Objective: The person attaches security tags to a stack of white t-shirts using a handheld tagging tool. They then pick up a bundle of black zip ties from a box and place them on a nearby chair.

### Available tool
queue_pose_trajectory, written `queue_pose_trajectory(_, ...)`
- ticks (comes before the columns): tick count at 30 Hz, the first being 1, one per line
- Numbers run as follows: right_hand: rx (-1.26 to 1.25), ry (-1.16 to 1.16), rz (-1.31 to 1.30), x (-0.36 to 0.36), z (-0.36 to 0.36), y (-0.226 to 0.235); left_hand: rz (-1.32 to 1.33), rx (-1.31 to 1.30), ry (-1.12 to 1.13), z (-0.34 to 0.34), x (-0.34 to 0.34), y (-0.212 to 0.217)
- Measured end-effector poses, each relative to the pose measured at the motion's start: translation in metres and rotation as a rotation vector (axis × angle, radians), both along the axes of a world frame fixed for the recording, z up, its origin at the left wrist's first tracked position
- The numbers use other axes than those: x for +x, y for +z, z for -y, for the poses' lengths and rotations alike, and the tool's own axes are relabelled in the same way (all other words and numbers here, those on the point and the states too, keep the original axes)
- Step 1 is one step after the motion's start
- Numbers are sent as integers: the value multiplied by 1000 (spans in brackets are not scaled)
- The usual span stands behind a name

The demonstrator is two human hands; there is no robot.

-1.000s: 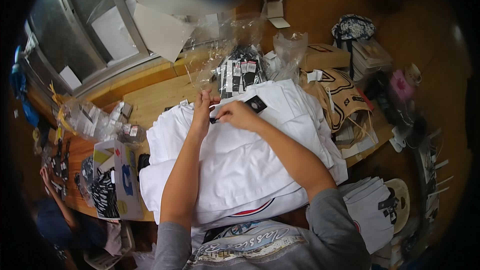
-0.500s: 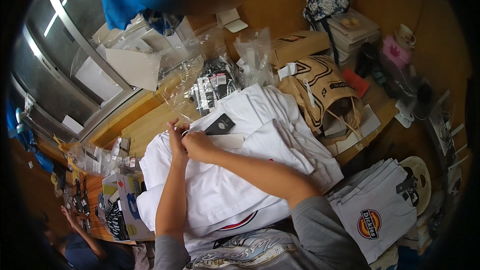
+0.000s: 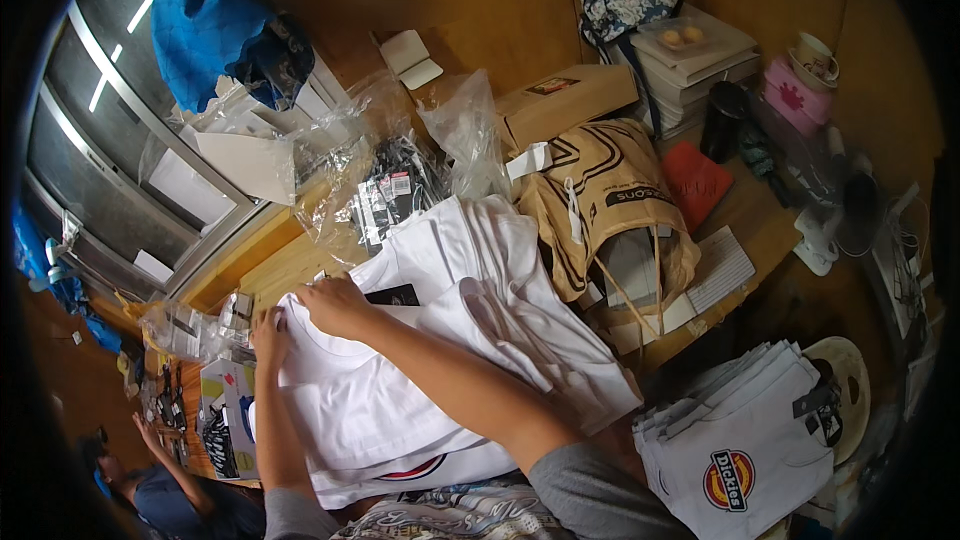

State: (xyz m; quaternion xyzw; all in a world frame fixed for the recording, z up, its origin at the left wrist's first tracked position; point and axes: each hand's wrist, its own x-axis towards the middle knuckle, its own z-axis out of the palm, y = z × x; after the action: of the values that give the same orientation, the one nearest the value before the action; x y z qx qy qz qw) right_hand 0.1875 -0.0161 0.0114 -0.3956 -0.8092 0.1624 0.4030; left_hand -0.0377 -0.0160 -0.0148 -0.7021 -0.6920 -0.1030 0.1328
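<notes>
A pile of white t-shirts (image 3: 420,400) lies spread on the wooden table in front of me. My left hand (image 3: 268,332) grips the top shirt at its far left edge. My right hand (image 3: 335,305) pinches the same shirt's edge just beside it, close to the neckline. A small black tag (image 3: 392,294) lies on the shirt right of my right hand. Both forearms reach in from the lower edge over the pile.
A tan paper bag (image 3: 600,200) stands right of the pile, with clear plastic bags of black tags (image 3: 390,190) behind it. A stack of folded white shirts with round logos (image 3: 740,440) sits lower right. Another person (image 3: 150,485) works at lower left. A cardboard box (image 3: 565,100) is at the back.
Both hands have slid from the black tag at the collar toward the shirt's left edge. The tag now lies free on the shirt. My head has turned, shifting the view.
</notes>
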Motion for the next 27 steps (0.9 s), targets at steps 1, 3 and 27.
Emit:
queue_pose_trajectory(1,173,-67,-21,3,3,4,226,-57,-21,7,-18,-6)
queue_pose_trajectory(3,401,-130,33,8,9,14,456,-131,-71,10,-57,-13)
queue_pose_trajectory(27,-313,-435,230,164,-59,-8,485,318,30,32,-101,13)
